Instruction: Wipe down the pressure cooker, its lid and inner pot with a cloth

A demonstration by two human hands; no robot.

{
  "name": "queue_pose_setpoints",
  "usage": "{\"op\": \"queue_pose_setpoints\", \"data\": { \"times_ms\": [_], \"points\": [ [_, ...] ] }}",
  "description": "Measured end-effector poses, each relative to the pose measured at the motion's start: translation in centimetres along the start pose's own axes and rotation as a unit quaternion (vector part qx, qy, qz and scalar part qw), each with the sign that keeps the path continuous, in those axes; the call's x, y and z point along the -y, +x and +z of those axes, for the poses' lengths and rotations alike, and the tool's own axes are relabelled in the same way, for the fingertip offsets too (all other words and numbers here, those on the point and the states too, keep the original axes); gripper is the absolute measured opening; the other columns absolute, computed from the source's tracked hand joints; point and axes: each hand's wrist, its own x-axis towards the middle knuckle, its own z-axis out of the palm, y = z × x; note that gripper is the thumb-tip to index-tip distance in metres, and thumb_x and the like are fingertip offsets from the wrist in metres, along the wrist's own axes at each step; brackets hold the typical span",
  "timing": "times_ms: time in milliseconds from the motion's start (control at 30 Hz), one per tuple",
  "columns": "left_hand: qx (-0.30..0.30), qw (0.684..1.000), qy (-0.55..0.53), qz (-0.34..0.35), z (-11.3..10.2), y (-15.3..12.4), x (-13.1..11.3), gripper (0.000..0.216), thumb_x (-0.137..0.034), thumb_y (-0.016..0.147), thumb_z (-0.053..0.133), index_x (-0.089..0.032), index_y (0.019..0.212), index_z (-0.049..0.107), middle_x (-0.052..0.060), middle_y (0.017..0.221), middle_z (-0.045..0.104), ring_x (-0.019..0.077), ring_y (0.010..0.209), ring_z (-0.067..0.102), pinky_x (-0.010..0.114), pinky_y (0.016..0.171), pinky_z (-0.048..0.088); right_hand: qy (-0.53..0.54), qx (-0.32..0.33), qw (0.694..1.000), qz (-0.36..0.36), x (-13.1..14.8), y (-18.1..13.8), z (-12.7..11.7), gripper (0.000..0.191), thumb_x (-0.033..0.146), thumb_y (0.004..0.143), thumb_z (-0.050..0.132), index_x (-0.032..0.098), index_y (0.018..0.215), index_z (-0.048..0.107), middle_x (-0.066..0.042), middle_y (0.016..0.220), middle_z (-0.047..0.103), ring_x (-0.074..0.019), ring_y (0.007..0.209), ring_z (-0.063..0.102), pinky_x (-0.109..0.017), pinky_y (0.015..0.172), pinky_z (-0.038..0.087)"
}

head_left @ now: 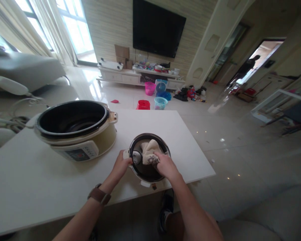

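A round cooker lid (150,174) lies on the white table (35,187) near its front edge. My left hand (120,166) grips the lid's left rim, fingers curled over it. My right hand (165,165) presses a beige cloth (148,150) onto the lid's dark surface, fingers closed on the cloth. A brown watch strap sits on my left wrist. To the left stands the open cream electric cooker (76,129) with its dark inner pot and a control panel on the front.
A white cable and plug lie left of the cooker. Beyond the table are plastic baskets (160,103) and a red tub (143,105) on the glossy floor, a TV (157,28) over a low cabinet, a sofa at right and a person in a far doorway.
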Motion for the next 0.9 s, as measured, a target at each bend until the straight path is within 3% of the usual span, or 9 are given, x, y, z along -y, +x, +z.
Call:
{"op": "queue_pose_setpoints", "data": {
  "times_ms": [133,300,433,567,733,900],
  "points": [
    [0.005,1.0,-0.006,0.021,0.3,-0.4,-0.4,0.05,-0.025,0.051,0.062,-0.019,0.1,0.061,0.002,0.09,0.067,0.0267,0.092,0.063,0.036,0.08,0.051,-0.001,-0.061,0.998,0.021,-0.2,1.1,1.0,0.065,0.011,0.091,0.051,0.027,0.152,0.063,-0.01,0.137,0.076,-0.028,0.126,0.072,-0.034,0.106,0.052],
    [0.023,0.999,0.003,0.034,0.4,-1.0,-0.8,0.053,-0.023,0.052,0.061,-0.019,0.105,0.061,0.0,0.091,0.067,0.0244,0.09,0.06,0.035,0.079,0.049,0.023,-0.09,0.995,0.034,1.1,2.1,1.8,0.07,0.015,0.092,0.052,0.035,0.159,0.055,-0.006,0.138,0.076,-0.0287,0.125,0.072,-0.035,0.107,0.052],
    [0.019,0.999,0.005,0.034,0.2,-0.9,-0.4,0.054,-0.024,0.051,0.061,-0.018,0.105,0.061,0.001,0.09,0.066,0.0245,0.091,0.06,0.036,0.08,0.049,0.003,-0.068,0.998,-0.005,2.8,1.7,1.9,0.071,0.017,0.093,0.05,0.039,0.161,0.052,-0.003,0.142,0.074,-0.0284,0.126,0.072,-0.034,0.105,0.053],
    [0.019,0.999,-0.006,0.037,0.2,-0.8,-0.1,0.052,-0.023,0.052,0.062,-0.018,0.104,0.06,0.001,0.091,0.067,0.0254,0.091,0.061,0.037,0.082,0.05,-0.061,-0.023,0.997,-0.049,4.4,0.9,2.2,0.067,0.017,0.094,0.05,0.046,0.155,0.058,0.0,0.159,0.061,-0.0291,0.125,0.071,-0.035,0.101,0.054],
    [0.011,1.0,-0.01,0.022,0.2,-0.7,-0.1,0.053,-0.023,0.052,0.063,-0.017,0.105,0.061,0.001,0.092,0.068,0.0249,0.091,0.062,0.036,0.082,0.05,-0.113,-0.003,0.993,-0.019,4.4,0.7,2.2,0.065,0.014,0.094,0.047,0.043,0.149,0.064,-0.005,0.162,0.056,-0.0344,0.134,0.065,-0.04,0.098,0.056],
    [0.003,1.0,-0.011,0.01,0.2,-0.5,-0.1,0.053,-0.023,0.053,0.065,-0.018,0.105,0.063,0.003,0.094,0.07,0.0274,0.095,0.065,0.037,0.082,0.052,-0.12,0.015,0.992,0.041,3.5,0.8,1.8,0.06,0.013,0.096,0.044,0.036,0.147,0.066,-0.013,0.145,0.066,-0.034,0.123,0.071,-0.04,0.095,0.055]
  ]
}}
